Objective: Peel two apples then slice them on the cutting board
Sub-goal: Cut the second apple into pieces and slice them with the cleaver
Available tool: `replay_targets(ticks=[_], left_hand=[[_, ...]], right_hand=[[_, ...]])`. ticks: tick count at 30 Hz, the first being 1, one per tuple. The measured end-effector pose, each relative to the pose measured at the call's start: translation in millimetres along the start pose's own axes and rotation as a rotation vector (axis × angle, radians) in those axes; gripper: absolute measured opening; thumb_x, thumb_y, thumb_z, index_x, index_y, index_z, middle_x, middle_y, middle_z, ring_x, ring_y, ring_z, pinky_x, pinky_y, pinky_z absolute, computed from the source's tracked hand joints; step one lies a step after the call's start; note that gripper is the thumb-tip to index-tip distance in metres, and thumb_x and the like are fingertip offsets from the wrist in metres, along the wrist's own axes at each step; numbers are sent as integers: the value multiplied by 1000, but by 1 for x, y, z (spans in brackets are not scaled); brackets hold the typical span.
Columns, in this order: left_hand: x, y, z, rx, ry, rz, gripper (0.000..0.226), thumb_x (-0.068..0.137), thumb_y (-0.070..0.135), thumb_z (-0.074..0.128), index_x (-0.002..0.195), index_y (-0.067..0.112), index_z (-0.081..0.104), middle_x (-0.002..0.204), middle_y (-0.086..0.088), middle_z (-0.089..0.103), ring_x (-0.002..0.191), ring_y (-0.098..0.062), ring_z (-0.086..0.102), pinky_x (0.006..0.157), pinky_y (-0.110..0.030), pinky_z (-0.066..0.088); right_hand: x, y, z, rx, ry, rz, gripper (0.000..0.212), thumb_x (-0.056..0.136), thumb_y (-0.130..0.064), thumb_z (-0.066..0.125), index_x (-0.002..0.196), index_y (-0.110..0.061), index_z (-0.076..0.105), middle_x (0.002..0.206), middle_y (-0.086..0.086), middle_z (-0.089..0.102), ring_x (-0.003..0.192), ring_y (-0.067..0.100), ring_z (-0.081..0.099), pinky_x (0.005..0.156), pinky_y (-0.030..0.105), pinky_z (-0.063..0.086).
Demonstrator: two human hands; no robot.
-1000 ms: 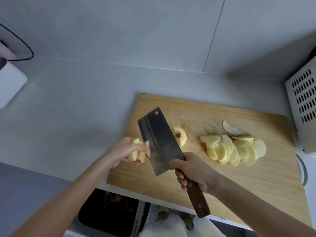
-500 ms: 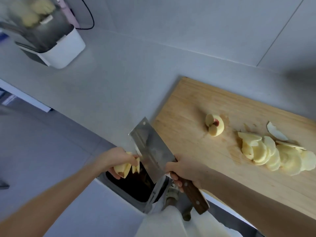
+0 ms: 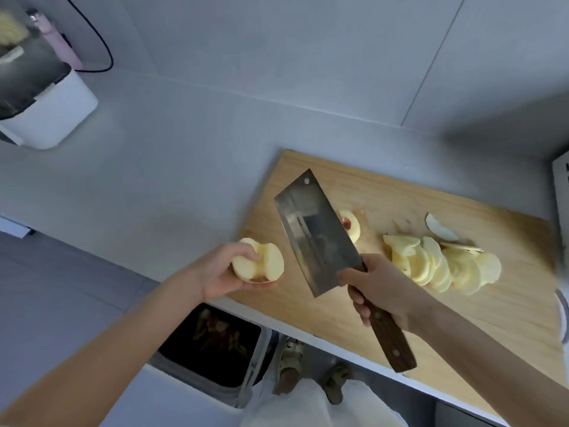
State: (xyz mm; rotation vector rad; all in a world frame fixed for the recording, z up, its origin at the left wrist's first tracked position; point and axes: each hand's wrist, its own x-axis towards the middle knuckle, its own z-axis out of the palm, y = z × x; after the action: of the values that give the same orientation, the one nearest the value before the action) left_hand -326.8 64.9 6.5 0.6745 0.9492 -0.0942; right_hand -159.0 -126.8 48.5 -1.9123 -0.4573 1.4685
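The left hand [image 3: 215, 275] cupped a peeled apple chunk [image 3: 261, 263] at the left edge of the cutting board [image 3: 400, 322]. The right hand [image 3: 385, 288] clamped the cleaver [image 3: 317, 232], raised mid-frame. Half a second earlier the left hand hung over the bin [image 3: 215, 340]; it had come back, so slicing could likely resume beside the slices [image 3: 440, 266] at right.

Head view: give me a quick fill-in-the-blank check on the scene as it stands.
1. The apple piece held in the left hand is already ___, with pale flesh showing.
2. The right hand grips the cleaver by its ___ handle.
3. The slices lie on the cutting board, to the ___ of the cleaver.
Missing: peeled; wooden; right.
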Motion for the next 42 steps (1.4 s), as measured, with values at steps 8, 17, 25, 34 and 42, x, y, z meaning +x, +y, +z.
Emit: replay_targets(ticks=[8, 17, 25, 34, 42], left_hand=[[60, -11, 72, 1352, 119, 400, 48, 83, 9, 59, 128, 24, 47, 128, -2, 45, 108, -17, 48, 81, -27, 42], [95, -12, 60, 2003, 168, 460, 90, 82, 63, 55, 149, 14, 20, 150, -12, 24, 137, -29, 26, 111, -39, 28], [140, 43, 106, 1905, -173, 723, 85, 78, 25, 75, 146, 41, 26, 157, 13, 17, 147, -17, 6, 119, -44, 9], [140, 24, 137, 907, -171, 371, 39, 75, 20, 77, 110, 18, 59, 101, 5, 65, 94, -17, 63, 70, -22, 49], [116, 15, 167, 322, -386, 97, 32, 77, 12, 64, 108, 5, 57, 93, -9, 67, 84, -24, 62, 74, -36, 53]], right_hand=[[-26, 12, -57, 135, 321, 14, 9, 89, -6, 50, 89, 1, 55, 51, 7, 45, 41, 18, 41, 45, 28, 44], [-41, 33, -71, 200, 437, 49, 10, 91, -8, 52, 91, 1, 55, 52, 9, 48, 42, 18, 44, 45, 26, 47], [-42, 37, -72, 236, 430, 48, 9, 90, -8, 53, 85, -1, 54, 50, 7, 49, 40, 17, 46, 45, 25, 47], [-44, 42, -78, 286, 476, -24, 13, 90, -7, 51, 77, -4, 50, 48, 7, 49, 38, 18, 45, 45, 27, 46], [-40, 37, -78, 331, 446, -87, 11, 91, -9, 52, 81, -4, 51, 49, 7, 49, 39, 18, 46, 48, 29, 47]])
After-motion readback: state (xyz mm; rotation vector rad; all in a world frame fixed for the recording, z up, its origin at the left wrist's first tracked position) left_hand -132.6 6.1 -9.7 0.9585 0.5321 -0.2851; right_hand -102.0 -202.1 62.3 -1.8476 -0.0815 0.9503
